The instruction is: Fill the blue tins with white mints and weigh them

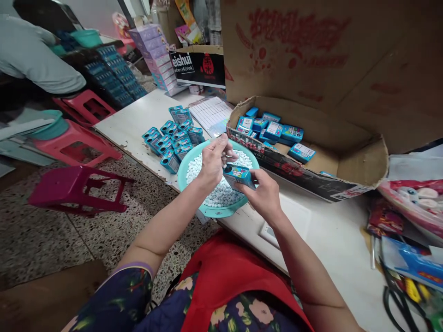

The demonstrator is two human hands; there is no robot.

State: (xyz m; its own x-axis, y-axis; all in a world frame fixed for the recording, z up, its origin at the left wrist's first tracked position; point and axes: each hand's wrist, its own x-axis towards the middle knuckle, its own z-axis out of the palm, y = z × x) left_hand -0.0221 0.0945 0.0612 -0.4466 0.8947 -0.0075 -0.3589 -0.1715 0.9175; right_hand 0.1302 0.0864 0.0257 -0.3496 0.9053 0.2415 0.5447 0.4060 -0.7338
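Observation:
My right hand (266,191) grips a small blue printed box (238,175), tilted, with a dark opening at its left end. Just above that opening is my left hand (215,159), its fingers curled together with a few white pellets showing at the fingertips. Both hands are over a turquoise bowl (183,177) full of small round white candy pellets (221,196). Left of the bowl, several similar blue boxes (171,138) stand upright in a group, dark openings on top. More blue boxes (273,130) lie jumbled inside an open cardboard carton (346,159) at the right.
A white scale (290,219) sits under my right forearm. Scissors (398,295) and packets lie at the right edge. Pink stools (76,184) stand on the floor at left, near a seated person (34,55). White label sheets (212,113) lie behind the bowl.

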